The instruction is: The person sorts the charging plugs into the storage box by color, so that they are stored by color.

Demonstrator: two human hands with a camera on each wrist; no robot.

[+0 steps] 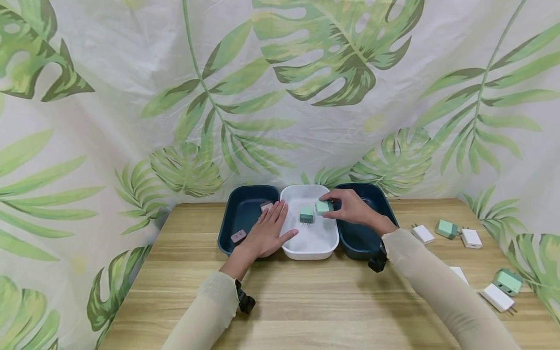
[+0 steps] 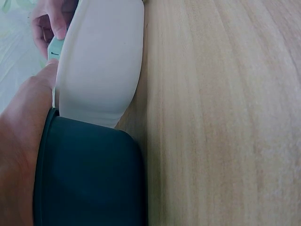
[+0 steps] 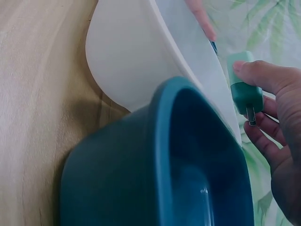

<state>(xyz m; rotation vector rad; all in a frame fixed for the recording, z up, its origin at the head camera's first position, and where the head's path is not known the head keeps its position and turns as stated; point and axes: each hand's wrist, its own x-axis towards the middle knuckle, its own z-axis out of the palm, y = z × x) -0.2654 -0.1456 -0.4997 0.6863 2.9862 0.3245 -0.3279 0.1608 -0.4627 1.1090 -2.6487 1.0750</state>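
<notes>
My right hand pinches a two-tone green plug charger between thumb and fingers over the right side of the white bin. In the right wrist view the held charger has its metal prongs pointing down toward the fingers. Another green charger lies inside the white bin, prongs toward me. With fingers extended, my left hand lies across the adjoining rims of the white bin and the left dark blue bin. Two pinkish chargers, one nearer the front and one partly behind the fingers, lie in that blue bin.
A second dark blue bin stands right of the white one, under my right forearm. On the table's right side lie white chargers and green chargers, some close to my right sleeve. A leaf-patterned cloth hangs behind the table.
</notes>
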